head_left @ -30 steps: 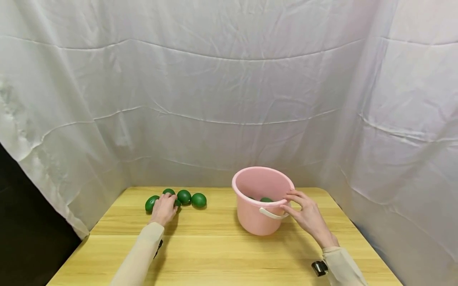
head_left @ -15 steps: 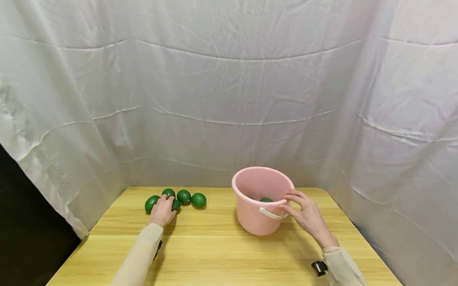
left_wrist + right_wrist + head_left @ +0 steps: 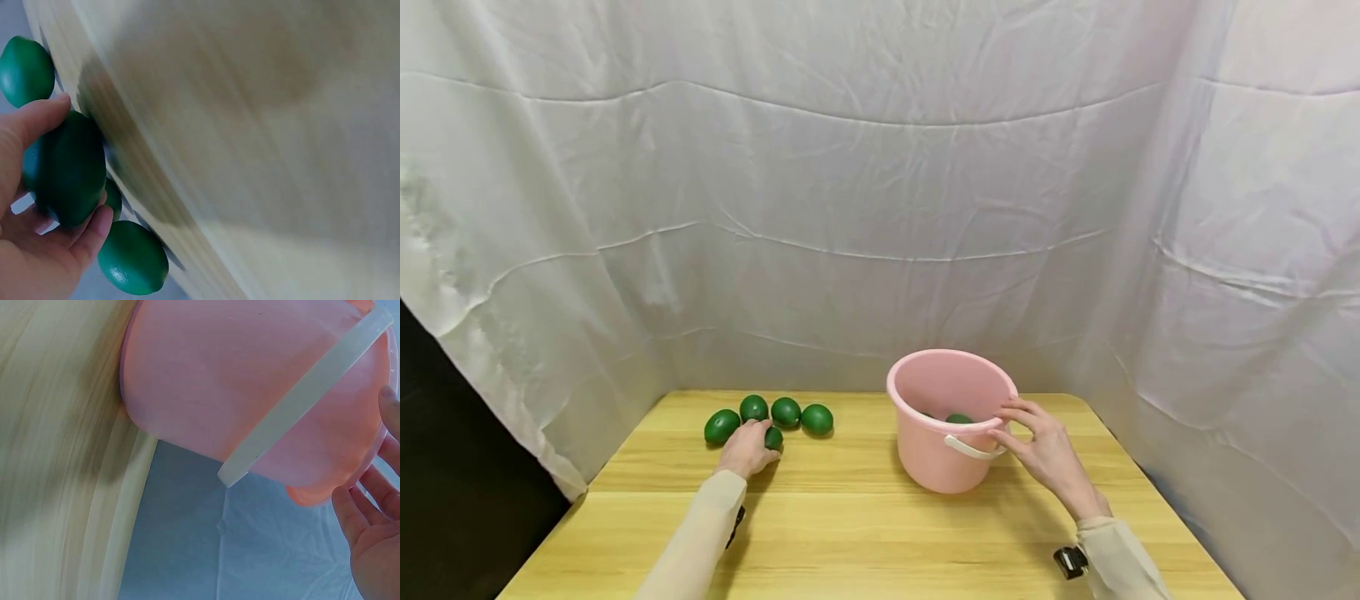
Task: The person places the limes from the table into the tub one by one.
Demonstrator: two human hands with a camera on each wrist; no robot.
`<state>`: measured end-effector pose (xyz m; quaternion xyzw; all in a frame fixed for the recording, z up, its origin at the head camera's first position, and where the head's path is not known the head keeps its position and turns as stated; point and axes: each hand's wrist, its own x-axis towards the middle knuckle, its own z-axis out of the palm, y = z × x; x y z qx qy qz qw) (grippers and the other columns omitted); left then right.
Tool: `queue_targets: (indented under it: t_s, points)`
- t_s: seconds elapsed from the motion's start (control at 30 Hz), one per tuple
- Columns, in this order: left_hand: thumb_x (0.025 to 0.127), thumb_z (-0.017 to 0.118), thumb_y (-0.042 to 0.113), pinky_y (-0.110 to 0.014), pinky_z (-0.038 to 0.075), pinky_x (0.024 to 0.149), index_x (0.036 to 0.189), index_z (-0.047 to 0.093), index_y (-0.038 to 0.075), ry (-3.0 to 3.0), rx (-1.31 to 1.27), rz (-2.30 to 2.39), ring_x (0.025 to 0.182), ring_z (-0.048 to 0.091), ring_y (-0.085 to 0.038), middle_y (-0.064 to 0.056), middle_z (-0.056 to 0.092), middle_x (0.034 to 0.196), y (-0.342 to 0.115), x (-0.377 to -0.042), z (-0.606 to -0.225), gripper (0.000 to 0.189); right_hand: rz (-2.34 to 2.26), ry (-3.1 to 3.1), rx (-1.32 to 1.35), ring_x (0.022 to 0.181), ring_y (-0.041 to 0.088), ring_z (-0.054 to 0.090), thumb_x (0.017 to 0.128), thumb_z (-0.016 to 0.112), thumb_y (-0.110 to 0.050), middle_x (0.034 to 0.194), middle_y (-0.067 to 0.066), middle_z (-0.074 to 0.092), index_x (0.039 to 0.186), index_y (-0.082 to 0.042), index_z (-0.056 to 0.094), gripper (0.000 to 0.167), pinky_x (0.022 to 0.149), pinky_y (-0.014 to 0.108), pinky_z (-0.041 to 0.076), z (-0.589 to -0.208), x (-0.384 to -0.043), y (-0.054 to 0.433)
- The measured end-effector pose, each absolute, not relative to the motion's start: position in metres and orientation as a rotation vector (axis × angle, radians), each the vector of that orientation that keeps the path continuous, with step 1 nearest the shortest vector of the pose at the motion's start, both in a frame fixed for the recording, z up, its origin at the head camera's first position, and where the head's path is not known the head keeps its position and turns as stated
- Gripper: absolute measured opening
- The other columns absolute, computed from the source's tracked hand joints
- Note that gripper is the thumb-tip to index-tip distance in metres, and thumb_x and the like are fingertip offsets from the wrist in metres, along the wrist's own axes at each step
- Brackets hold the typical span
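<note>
My left hand (image 3: 748,448) grips a green lime (image 3: 70,169), its thumb on one side and curled fingers on the other. In the left wrist view this lime appears close to the wooden table, though I cannot tell whether it touches. Several other limes lie just beyond, among them one at the left (image 3: 722,426) and one at the right (image 3: 817,420). Over on the right stands a pink bucket (image 3: 936,458) with a white handle (image 3: 306,394). My right hand (image 3: 1051,454) holds its rim between thumb and fingers. Inside the bucket, green limes (image 3: 958,419) show partly; the wall hides the rest.
Both hands work over a light wooden table (image 3: 850,533). Pale grey curtains (image 3: 865,208) hang behind it and along both sides. A black area (image 3: 460,467) lies beyond the curtain at the left.
My left hand has shifted slightly right and nearer to me, uncovering the limes behind it. The lime in its grip has moved with it. My right hand and the bucket have stayed put.
</note>
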<state>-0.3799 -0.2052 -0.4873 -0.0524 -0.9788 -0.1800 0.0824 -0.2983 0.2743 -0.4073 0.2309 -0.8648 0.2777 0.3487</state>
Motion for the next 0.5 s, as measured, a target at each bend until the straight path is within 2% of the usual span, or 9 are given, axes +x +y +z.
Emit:
queue_targets:
  t_s: [0.27, 0.5]
  points:
    - [0.081, 0.080, 0.018, -0.058, 0.047, 0.095, 0.139, 0.050, -0.001, -2.952, -0.141, -0.569, 0.116, 0.055, -0.050, -0.035, 0.050, 0.133, -0.2008, -0.3752, -0.4869, 0.068, 0.707, -2.237, 0.595, 0.110, 0.033, 0.065, 0.073, 0.085, -0.013, 0.118, 0.013, 0.067, 0.105, -0.006, 0.075, 0.034, 0.092, 0.049, 0.049, -0.4064, -0.2984, 0.2750]
    - [0.079, 0.077, 0.021, -0.054, 0.052, 0.074, 0.137, 0.053, 0.005, -2.885, -0.065, -0.661, 0.086, 0.061, -0.041, -0.033, 0.045, 0.126, -0.1961, -0.3743, -0.4838, 0.064, 0.716, -2.238, 0.609, 0.110, 0.033, 0.065, 0.074, 0.085, -0.014, 0.118, 0.014, 0.067, 0.105, -0.006, 0.075, 0.034, 0.092, 0.049, 0.049, -0.4048, -0.2969, 0.2740]
